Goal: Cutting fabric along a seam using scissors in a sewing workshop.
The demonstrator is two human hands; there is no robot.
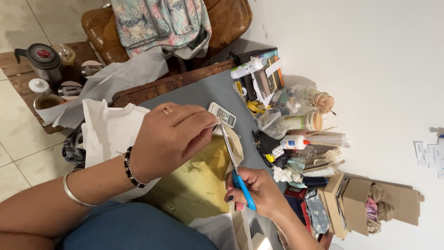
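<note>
My left hand wears a gold ring and a black bead bracelet and pinches the upper edge of a beige and yellow fabric piece that lies across my lap. My right hand grips blue-handled scissors. Their blades point up toward my left fingers and run along the fabric's right edge. A white cloth lies under my left wrist.
A grey table top carries a small white calculator, a white tube, glue bottle, jars, books and craft clutter. Cardboard boxes with twine stand at the right. A kettle and a brown chair with a patterned backpack stand behind.
</note>
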